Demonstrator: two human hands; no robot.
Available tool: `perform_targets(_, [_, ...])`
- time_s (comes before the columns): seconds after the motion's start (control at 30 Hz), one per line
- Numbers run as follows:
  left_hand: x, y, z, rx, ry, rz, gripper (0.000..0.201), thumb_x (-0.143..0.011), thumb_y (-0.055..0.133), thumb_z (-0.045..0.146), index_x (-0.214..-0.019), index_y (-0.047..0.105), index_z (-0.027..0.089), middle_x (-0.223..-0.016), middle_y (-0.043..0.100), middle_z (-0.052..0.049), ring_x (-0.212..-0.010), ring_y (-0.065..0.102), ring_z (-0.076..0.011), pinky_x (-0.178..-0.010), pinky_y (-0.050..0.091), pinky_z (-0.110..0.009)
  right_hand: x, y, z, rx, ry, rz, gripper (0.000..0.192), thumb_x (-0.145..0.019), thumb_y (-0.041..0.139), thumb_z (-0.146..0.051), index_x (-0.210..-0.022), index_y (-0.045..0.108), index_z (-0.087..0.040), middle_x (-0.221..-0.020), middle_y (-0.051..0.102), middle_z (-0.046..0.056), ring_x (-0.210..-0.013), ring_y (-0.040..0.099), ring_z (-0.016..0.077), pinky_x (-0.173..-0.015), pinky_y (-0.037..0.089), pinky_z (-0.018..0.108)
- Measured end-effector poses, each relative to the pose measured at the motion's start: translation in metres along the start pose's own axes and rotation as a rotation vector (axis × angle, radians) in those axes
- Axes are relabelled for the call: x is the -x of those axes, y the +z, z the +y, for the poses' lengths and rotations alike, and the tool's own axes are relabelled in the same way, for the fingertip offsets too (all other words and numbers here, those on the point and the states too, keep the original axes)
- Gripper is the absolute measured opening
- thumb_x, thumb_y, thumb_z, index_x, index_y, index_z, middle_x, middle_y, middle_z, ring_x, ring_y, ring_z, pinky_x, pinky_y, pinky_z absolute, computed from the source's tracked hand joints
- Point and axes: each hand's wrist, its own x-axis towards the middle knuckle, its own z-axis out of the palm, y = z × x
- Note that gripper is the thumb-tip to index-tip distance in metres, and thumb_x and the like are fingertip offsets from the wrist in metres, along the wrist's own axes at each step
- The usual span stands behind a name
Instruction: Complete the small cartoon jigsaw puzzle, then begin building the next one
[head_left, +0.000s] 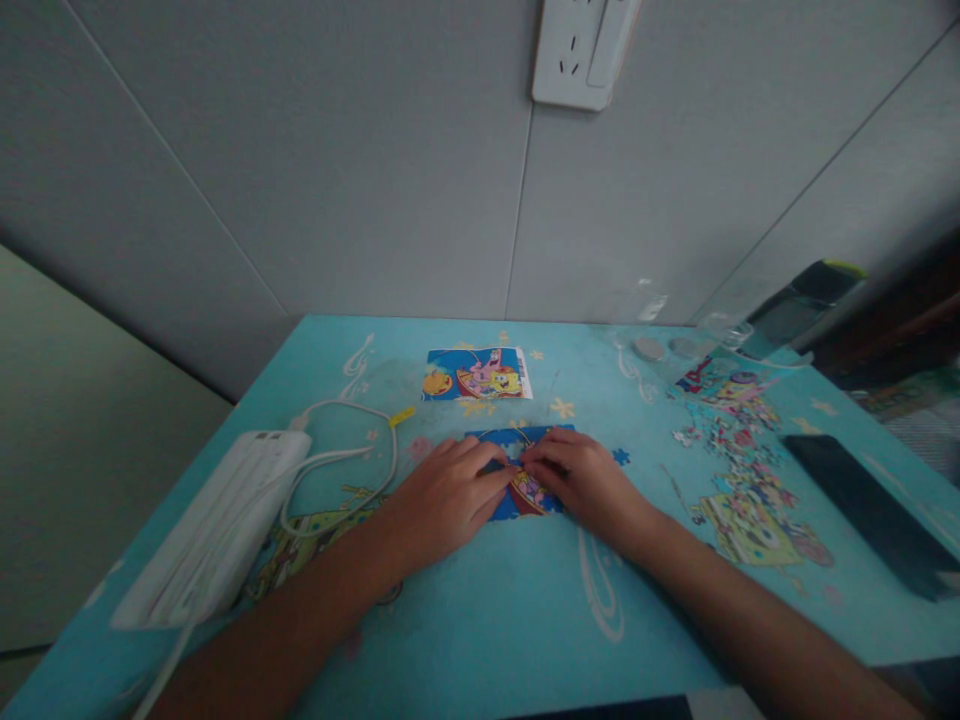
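A partly assembled jigsaw puzzle [530,492], blue with a cartoon picture, lies on the table in front of me. My left hand [450,492] rests over its left side, thumb and fingers pinched at the puzzle's middle. From the other side my right hand [589,482] covers the right part, its fingertips closed on a small puzzle piece that is mostly hidden. The fingertips of both hands almost meet. Just beyond the puzzle lies a printed picture card [480,376] with a similar cartoon scene. One loose blue puzzle piece [621,456] sits right of my right hand.
Loose puzzle pieces [739,440] are heaped at the right beside a printed clear container [724,378]. A dark flat object [870,510] lies farther right. At the left are a white power bank [217,530] and its white cable [395,455]. The wall [405,200] bounds the table's back.
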Motion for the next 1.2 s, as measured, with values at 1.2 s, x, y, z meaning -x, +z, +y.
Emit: perform_targets(1.2, [0.003,0.005,-0.006,0.013,0.004,0.039,0.025,-0.100,0.051,0.026,-0.121,0.065,0.028,-0.117,0.065,-0.003,-0.100,0.057,-0.0224,-0.084,0.041,-0.042,0.034,-0.081,0.060,0.197,0.502,-0.136,0.014,-0.078,0.075,-0.026,-0.092,0.074,-0.025,-0.079,0.073,0.001,-0.070,0.067,0.0176,-0.063,0.049,0.028])
